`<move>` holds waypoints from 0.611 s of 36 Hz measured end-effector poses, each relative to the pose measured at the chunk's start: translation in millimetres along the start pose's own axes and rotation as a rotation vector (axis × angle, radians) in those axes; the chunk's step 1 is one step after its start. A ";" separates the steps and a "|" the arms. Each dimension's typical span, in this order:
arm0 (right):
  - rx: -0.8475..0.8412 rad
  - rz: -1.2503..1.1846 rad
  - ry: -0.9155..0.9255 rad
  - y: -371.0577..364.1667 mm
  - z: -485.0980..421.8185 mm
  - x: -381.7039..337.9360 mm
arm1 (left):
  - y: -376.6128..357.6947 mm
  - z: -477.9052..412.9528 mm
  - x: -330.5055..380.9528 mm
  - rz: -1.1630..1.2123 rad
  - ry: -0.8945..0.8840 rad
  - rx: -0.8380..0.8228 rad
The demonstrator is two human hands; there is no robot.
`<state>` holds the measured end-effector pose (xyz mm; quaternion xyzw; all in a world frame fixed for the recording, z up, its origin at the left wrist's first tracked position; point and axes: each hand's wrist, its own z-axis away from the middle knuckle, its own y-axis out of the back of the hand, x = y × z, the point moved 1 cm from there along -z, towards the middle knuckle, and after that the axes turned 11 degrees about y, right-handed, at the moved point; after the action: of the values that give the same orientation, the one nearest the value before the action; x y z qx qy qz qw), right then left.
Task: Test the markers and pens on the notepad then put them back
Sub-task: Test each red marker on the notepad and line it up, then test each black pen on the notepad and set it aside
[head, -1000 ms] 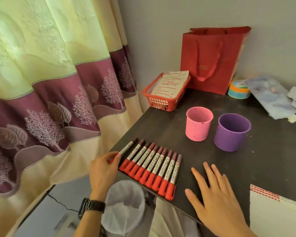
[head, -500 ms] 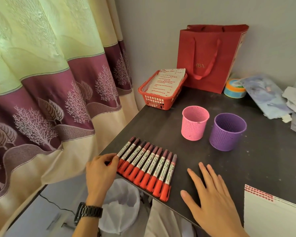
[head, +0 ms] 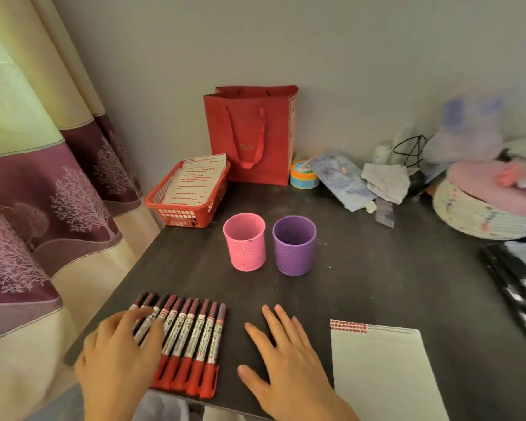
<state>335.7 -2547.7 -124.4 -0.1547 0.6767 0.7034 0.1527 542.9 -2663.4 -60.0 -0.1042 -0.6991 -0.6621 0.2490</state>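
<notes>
Several red-capped markers (head: 195, 338) lie side by side in a row near the front left edge of the dark table (head: 377, 284). My left hand (head: 119, 357) lies over the leftmost markers, its fingers and thumb resting across their barrels and hiding their caps. My right hand (head: 283, 363) rests flat on the table just right of the row, fingers spread, holding nothing. A white notepad (head: 383, 375) with a red-printed top strip lies at the front right. Behind the markers stand an empty pink cup (head: 246, 244) and an empty purple cup (head: 294, 246).
A red mesh basket (head: 182, 215) holding a printed sheet and a red paper bag (head: 252, 135) stand at the back left by the wall. Clutter and a woven basket (head: 483, 214) fill the back right; black items (head: 516, 281) lie at the right edge. A curtain (head: 43, 177) hangs left.
My left hand has moved from the left end of the row onto the leftmost markers. The view has shifted right and up. My right hand stays flat on the table.
</notes>
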 end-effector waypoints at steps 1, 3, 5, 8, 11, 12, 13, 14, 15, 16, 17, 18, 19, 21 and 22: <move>-0.005 -0.030 0.014 3.3 2.1 1.4 | -1.5 6.3 11.9 0.004 -0.024 -0.021; -0.034 -0.130 0.037 13.2 6.9 4.4 | -5.3 19.9 32.9 0.035 -0.105 -0.052; -0.003 -0.286 0.003 27.0 18.1 10.5 | -14.0 35.8 53.3 0.066 -0.231 -0.086; 0.184 -0.417 -0.062 48.4 43.6 23.9 | -33.7 59.4 78.2 0.076 -0.392 -0.155; 0.347 -0.377 -0.106 66.6 74.0 47.4 | -56.7 80.1 98.0 0.069 -0.536 -0.238; 0.388 -0.362 -0.136 72.8 84.8 58.0 | -63.9 86.7 104.3 0.059 -0.568 -0.276; 0.424 -0.337 -0.170 78.4 96.0 69.7 | -71.3 93.2 109.7 0.037 -0.593 -0.316; 0.457 -0.303 -0.201 83.4 107.3 81.9 | -79.2 99.5 114.8 0.012 -0.617 -0.357; 0.489 -0.271 -0.233 87.6 118.4 94.2 | -87.6 105.3 118.9 -0.009 -0.645 -0.392; 0.522 -0.249 -0.267 91.3 129.4 106.2 | -96.0 111.2 122.7 -0.021 -0.682 -0.417; 0.557 -0.230 -0.306 95.0 139.6 117.8 | -103.6 117.1 125.4 -0.032 -0.720 -0.439; 0.592 -0.209 -0.348 98.1 149.3 129.1 | -110.5 122.8 127.3 -0.044 -0.751 -0.463; 0.625 -0.184 -0.388 100.9 158.3 139.7 | -116.6 127.9 126.8 -0.057 -0.770 -0.486; 0.695 -0.124 -0.451 106.4 173.1 158.8 | -126.1 135.0 122.9 -0.073 -0.811 -0.486; 0.732 -0.079 -0.467 109.0 178.9 167.2 | -129.4 137.3 119.6 -0.079 -0.837 -0.466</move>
<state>136.1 -2372.1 -90.2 0.0470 0.8225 0.4268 0.3731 350.3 -2564.3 -114.9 -0.3880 -0.5755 -0.7115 -0.1092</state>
